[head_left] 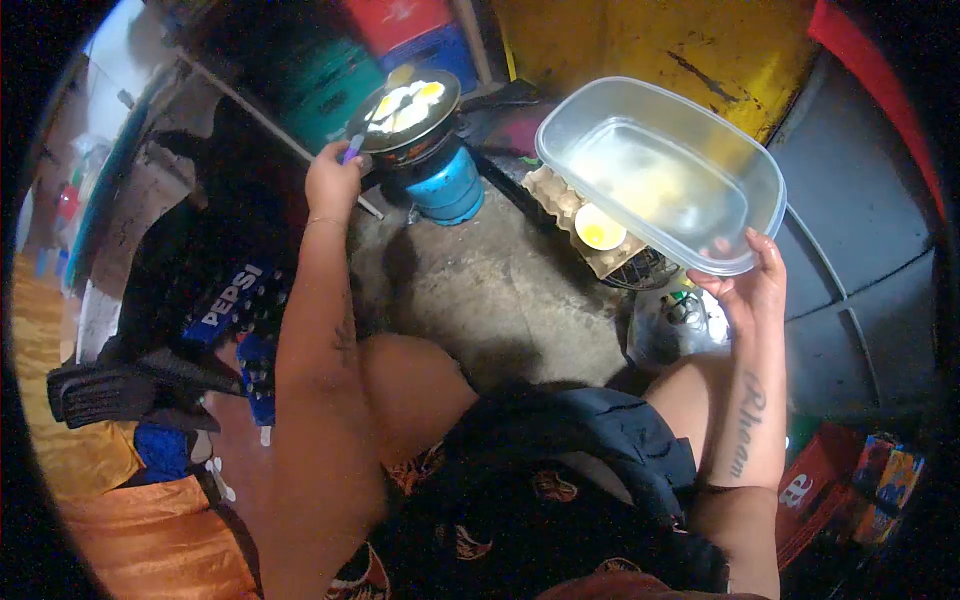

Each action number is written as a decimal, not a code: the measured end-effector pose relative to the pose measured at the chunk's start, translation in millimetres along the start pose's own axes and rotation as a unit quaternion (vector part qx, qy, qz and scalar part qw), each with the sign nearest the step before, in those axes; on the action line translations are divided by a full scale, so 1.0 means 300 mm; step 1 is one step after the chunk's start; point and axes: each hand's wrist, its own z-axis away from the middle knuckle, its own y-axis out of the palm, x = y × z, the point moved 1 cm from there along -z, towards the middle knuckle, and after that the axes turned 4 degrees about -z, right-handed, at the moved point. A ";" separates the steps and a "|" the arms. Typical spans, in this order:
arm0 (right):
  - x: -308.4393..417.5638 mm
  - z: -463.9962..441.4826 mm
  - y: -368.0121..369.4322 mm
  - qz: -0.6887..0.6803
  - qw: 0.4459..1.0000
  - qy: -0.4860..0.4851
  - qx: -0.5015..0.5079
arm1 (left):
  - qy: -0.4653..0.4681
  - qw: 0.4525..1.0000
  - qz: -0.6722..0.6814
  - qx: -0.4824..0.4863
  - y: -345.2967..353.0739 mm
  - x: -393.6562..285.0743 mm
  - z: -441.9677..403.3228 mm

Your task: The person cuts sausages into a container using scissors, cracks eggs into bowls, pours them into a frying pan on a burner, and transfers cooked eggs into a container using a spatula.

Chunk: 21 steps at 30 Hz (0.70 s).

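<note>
My left hand (335, 180) is closed round the purple handle of a utensil (354, 148) that reaches to the edge of a frying pan (440, 122). Fried eggs (405, 107) with yellow yolks lie in the pan, which sits on a burner over a blue gas canister (447, 190). My right hand (745, 280) grips the near corner of a clear plastic container (735, 180), held tilted and raised. Below the container's left side, a white bowl (600, 228) with something yellow in it rests on a cardboard egg tray (548, 190).
A clear plastic bag (665, 328) stands on the floor near my right knee. Blue PEPSI crates (228, 305) are at the left, beside a black slotted object (100, 393). A red crate (820, 490) is at the lower right, and a yellow panel (660, 45) rises behind.
</note>
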 end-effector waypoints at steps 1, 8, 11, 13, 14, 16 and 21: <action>-0.001 0.004 0.013 0.005 1.000 -0.003 -0.005 | -0.010 1.000 0.018 0.001 0.023 0.043 -0.017; -0.006 0.008 0.033 0.007 0.999 0.003 0.036 | -0.088 0.993 0.069 0.036 0.099 0.068 -0.074; -0.012 -0.006 0.013 -0.019 0.998 0.010 0.051 | -0.094 0.994 0.037 0.042 0.104 -0.008 -0.067; -0.011 0.003 0.026 -0.008 0.999 -0.004 0.038 | -0.093 0.995 0.013 0.041 0.141 -0.009 -0.086; -0.009 0.007 0.028 -0.003 0.999 -0.012 0.032 | -0.093 0.995 0.001 0.041 0.164 -0.011 -0.093; -0.007 0.003 0.017 -0.015 0.999 -0.013 0.033 | -0.095 0.995 0.005 0.028 0.187 -0.037 -0.097; -0.003 -0.005 -0.005 -0.029 0.999 -0.011 0.040 | -0.117 0.989 0.074 0.048 0.181 -0.120 -0.059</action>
